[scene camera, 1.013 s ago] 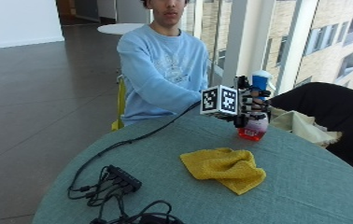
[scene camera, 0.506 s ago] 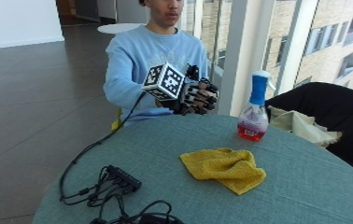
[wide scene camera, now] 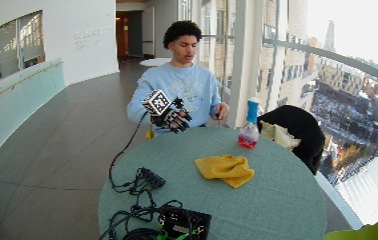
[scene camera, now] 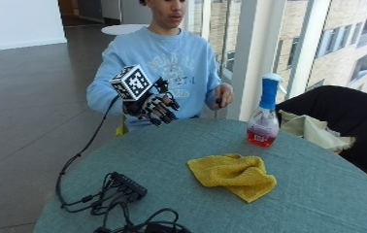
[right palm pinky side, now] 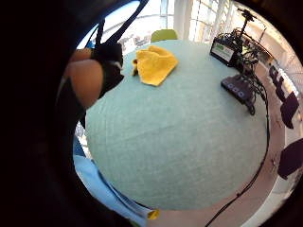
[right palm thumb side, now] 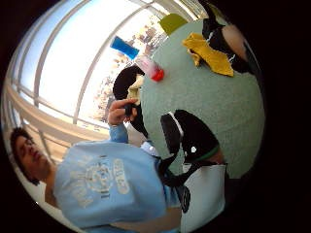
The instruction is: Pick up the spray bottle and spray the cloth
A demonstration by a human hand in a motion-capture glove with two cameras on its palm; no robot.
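A spray bottle (scene camera: pixel 263 124) with a blue head and red liquid stands upright on the teal round table (scene camera: pixel 171 160), at its far side by the window. A crumpled yellow cloth (scene camera: pixel 233 174) lies mid-table, in front of the bottle and apart from it. My gloved right hand (scene camera: pixel 152 104) hangs in the air over the table's edge nearest the person, well left of the bottle, its fingers loosely curled and holding nothing. The little finger side palm view looks down on the cloth (right palm pinky side: pixel 154 64) and table. The thumb side palm view shows the bottle (right palm thumb side: pixel 146 63) far off.
A black power strip (scene camera: pixel 128 187) with tangled cables lies at the table's front left, near a black box (wide scene camera: pixel 182 222). A chair draped with a black jacket (scene camera: pixel 339 116) and a beige cloth (scene camera: pixel 312 131) stands behind the bottle. The bare left hand (scene camera: pixel 222 94) holds a small dark thing.
A second ago my hand was at the spray bottle. It has since drawn away to the left, toward the person's chest, while the bottle stays standing on the table.
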